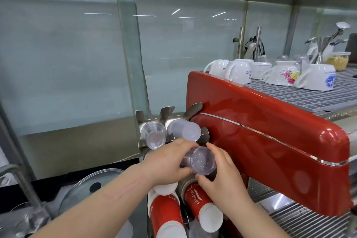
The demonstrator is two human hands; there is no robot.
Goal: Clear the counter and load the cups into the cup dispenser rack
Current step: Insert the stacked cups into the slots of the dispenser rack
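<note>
Now | clear cup stack [201,160] | gripped between both hands | at rack [152,120]

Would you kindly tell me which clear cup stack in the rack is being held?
The clear stack in the second row; both hands grip it, unlike the two untouched above.

Both forearms are bare, no sleeves in view; the hands [168,162] wear no gloves or rings.

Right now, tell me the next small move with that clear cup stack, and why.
Probably push the clear cup stack deeper into the rack. Both the left hand and right hand grip it at a slot between the filled upper slots and the red paper cups.
</note>
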